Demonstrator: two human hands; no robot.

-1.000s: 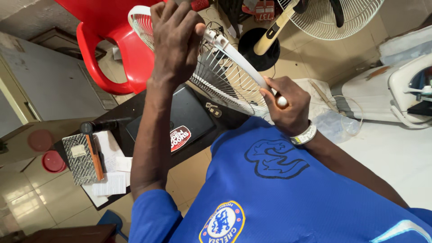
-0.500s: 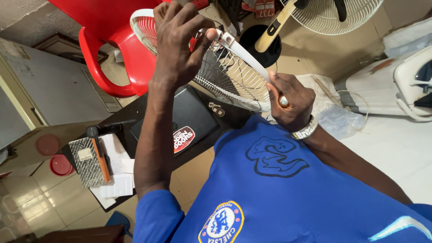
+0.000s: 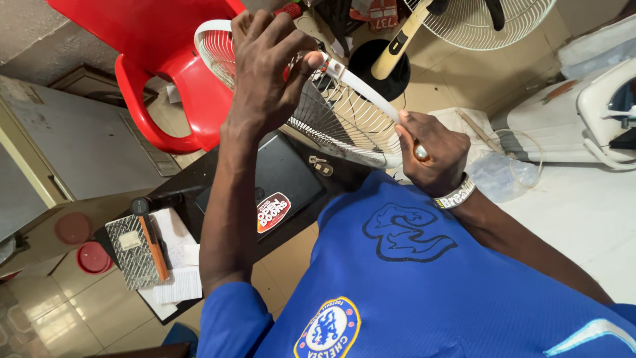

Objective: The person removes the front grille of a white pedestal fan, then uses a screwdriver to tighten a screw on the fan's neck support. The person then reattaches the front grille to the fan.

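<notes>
Head view: fan grille (image 3: 344, 119) rim pinched between left hand (image 3: 265, 73) fingers.

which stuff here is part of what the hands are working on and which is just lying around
In hand: white wire fan guard, held by left hand and right hand.

Lying about: red plastic chair, standing fan, black case, notebook, screwdriver, red lids.

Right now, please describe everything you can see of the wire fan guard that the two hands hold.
The fan guard is a round grille of thin radial metal wires with a white rim band. It is held tilted above a black case. The left hand grips its upper rim; the right hand clasps the lower rim.
</notes>
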